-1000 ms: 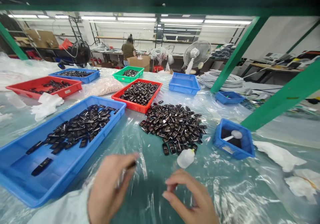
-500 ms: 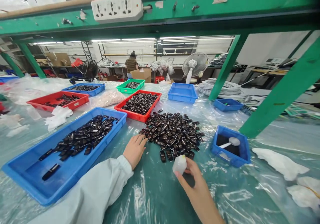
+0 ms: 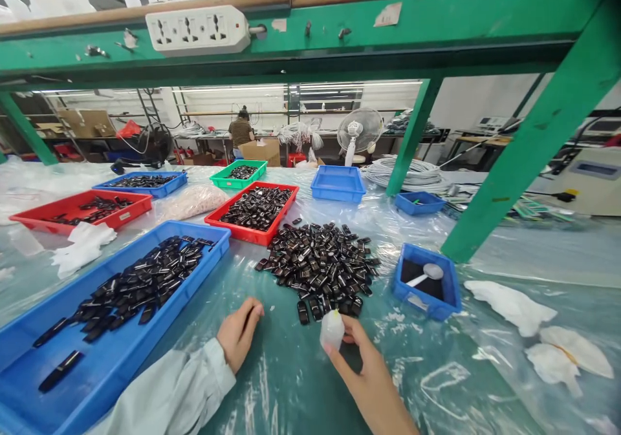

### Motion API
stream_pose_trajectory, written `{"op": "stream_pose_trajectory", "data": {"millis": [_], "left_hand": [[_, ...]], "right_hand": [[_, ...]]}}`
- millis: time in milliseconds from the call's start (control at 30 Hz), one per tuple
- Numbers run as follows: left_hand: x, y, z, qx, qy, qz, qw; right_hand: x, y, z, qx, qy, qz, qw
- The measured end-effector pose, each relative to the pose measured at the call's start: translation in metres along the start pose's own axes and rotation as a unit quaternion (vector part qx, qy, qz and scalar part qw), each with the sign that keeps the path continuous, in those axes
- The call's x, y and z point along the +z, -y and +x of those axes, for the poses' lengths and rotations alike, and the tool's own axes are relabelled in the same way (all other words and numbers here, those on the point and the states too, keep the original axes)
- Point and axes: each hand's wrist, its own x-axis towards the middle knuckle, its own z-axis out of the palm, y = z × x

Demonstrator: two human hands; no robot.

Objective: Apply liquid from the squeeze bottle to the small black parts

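Landmark: pile of black parts (image 3: 320, 270) lying on the plastic-covered table (image 3: 436, 383).

- Large blue tray (image 3: 111, 351), left of the pile, holding more black parts.
- Left hand (image 3: 237, 335), just below-left of the pile, resting on the table, fingers curling loosely closed; whether anything is inside, cannot tell.
- Right hand (image 3: 361, 370), below the pile, fingers gripping a small white bottle (image 3: 332, 330) standing at the pile's near edge.
- Small blue bin (image 3: 427, 283), right of the pile.
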Motion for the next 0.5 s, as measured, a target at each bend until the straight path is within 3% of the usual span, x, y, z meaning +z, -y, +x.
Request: {"op": "stream_pose_trajectory", "data": {"millis": [200, 500], "left_hand": [[0.005, -0.009, -0.006, -0.077, 0.033, -0.039, 0.996], [-0.007, -0.024, -0.032, -0.046, 0.044, -0.172, 0.983]], "right_hand": [[0.002, 0.003, -0.001, 0.037, -0.008, 0.028, 0.999], [-0.002, 0.02, -0.008, 0.095, 0.073, 0.09, 0.989]]}}
